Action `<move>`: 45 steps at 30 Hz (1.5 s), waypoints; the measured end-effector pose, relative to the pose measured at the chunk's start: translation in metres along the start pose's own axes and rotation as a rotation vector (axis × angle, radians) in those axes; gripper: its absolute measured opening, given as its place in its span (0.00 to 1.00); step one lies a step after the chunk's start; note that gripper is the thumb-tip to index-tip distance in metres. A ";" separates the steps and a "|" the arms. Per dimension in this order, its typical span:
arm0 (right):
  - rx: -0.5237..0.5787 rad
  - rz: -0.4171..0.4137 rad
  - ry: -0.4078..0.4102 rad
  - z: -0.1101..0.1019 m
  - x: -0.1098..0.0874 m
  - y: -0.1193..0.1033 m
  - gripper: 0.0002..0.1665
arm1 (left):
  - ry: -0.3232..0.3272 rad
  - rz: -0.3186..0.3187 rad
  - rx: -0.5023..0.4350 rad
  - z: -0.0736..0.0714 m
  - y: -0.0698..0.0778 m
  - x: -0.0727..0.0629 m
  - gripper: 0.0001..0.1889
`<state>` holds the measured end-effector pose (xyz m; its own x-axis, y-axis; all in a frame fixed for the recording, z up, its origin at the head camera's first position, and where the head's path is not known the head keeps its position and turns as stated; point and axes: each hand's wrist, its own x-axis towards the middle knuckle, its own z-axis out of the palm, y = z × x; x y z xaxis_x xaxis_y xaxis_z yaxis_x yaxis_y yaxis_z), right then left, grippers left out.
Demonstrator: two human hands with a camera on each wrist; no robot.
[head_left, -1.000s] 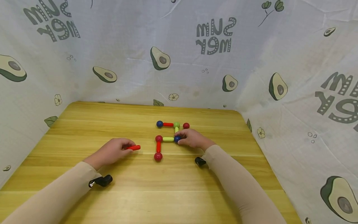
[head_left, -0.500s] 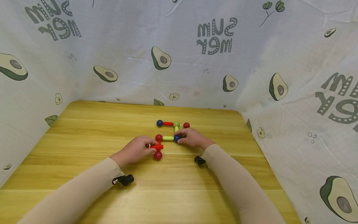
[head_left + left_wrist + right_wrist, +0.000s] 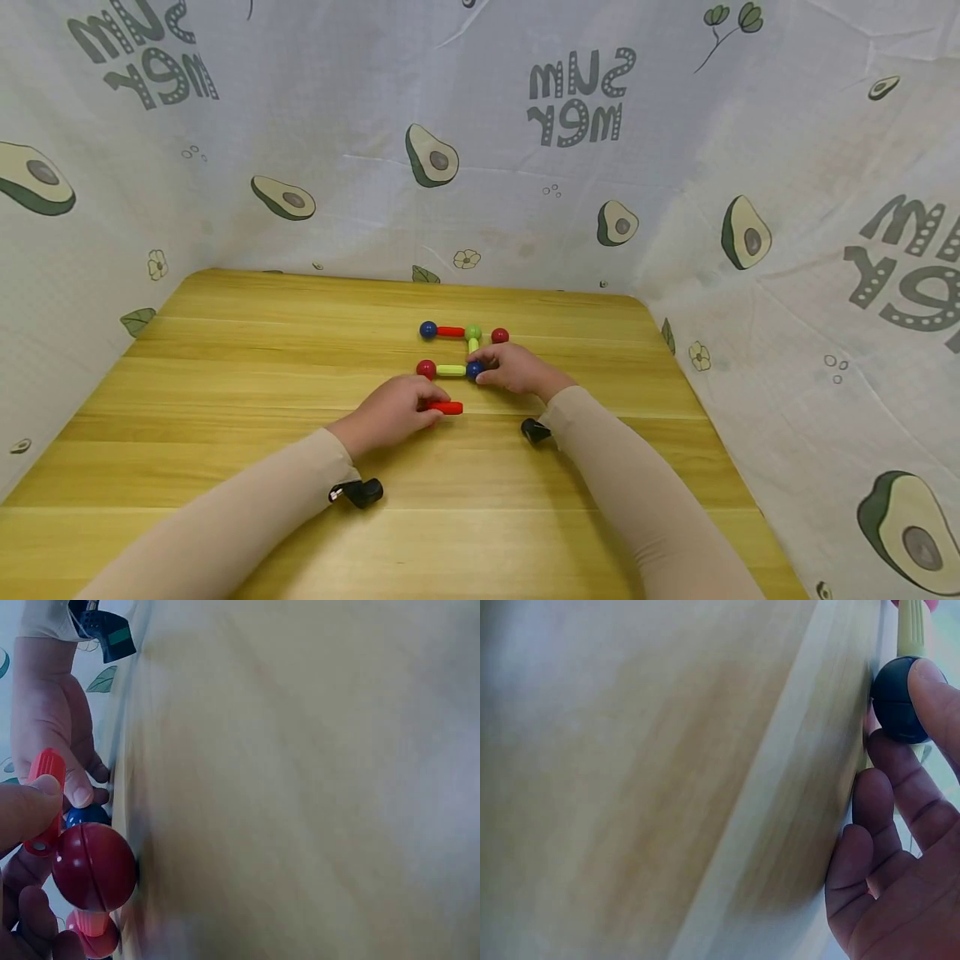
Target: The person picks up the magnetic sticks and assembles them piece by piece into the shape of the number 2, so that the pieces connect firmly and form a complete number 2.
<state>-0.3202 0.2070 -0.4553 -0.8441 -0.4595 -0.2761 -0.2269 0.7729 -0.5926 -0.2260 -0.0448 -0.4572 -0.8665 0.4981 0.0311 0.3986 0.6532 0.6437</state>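
Note:
My left hand [image 3: 393, 410] pinches a red rod [image 3: 447, 408] between thumb and fingers, above the near end of a ball-and-rod figure on the table. In the left wrist view that rod's lower end is close to a red ball [image 3: 95, 866]; whether they touch, I cannot tell. My right hand [image 3: 521, 371] pinches the figure's blue corner ball [image 3: 896, 701] with thumb and forefinger. A yellow-green rod [image 3: 452, 371] runs from it to another red ball [image 3: 426, 368]. My left hand hides the near red ball and its linking rod in the head view.
Behind, a blue ball [image 3: 428, 330], a red rod [image 3: 452, 332] and a green ball [image 3: 472, 332] form the figure's far row. A separate-looking red ball [image 3: 500, 335] lies beyond my right hand. Printed cloth [image 3: 337, 250] stands around the wooden table [image 3: 225, 358].
Holding the red rod, my left hand has moved right across the table to the near red ball. My right hand has stayed on the blue ball.

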 end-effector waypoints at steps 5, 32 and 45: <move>0.009 0.009 0.003 0.000 -0.001 0.000 0.24 | 0.011 0.000 0.020 0.006 0.001 0.001 0.10; 0.031 0.018 0.012 0.005 -0.001 0.002 0.23 | 0.005 0.023 0.128 0.019 -0.003 0.000 0.10; 0.043 0.016 0.008 0.006 -0.004 -0.002 0.24 | 0.007 -0.028 0.088 0.019 -0.007 0.000 0.09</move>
<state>-0.3133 0.2055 -0.4575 -0.8516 -0.4435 -0.2795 -0.1927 0.7607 -0.6199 -0.2232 -0.0387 -0.4757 -0.8798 0.4749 0.0194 0.3984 0.7146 0.5750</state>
